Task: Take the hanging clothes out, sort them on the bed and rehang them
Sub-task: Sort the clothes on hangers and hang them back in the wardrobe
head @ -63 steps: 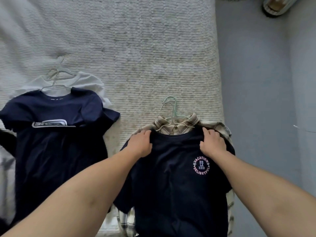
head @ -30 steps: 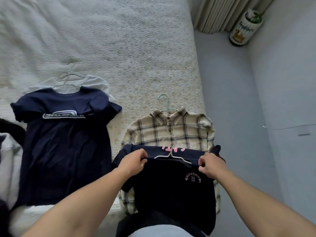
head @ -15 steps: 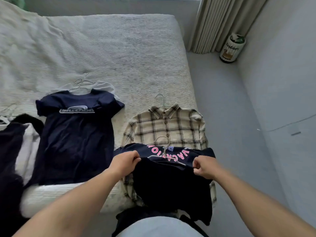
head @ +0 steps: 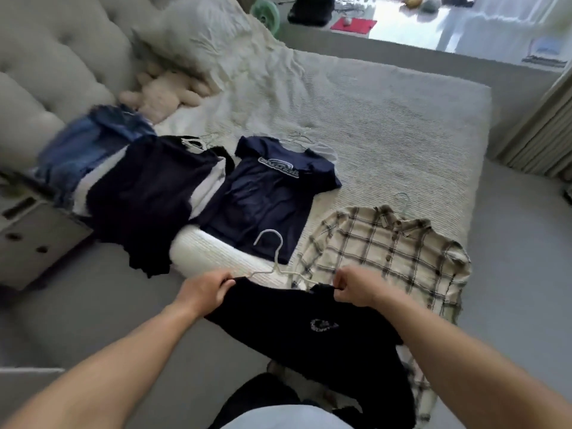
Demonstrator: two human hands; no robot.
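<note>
Shirt hem is cut off at the bottom edge — I only see the upper part of the dark T-shirt [head: 315, 329], its small chest print too blurred to read. Left hand [head: 205, 289] and right hand [head: 356, 286] each pinch a shoulder of it, fingers curled tight on the cloth, holding it up over the near edge of the bed [head: 387, 128]. White hanger [head: 274, 258] sits in the neck, hook pointing up and away from me; its right arm is hidden behind the cloth. Long axis of the shirt runs from the hands down toward me, collar line tilted a bit. Plaid shirt [head: 387, 255] lies flat just beyond, partly covered by the right forearm. Navy T-shirt [head: 272, 193] lies left of it, then a dark pile [head: 145, 199] — probably several garments, edges smeared.
</note>
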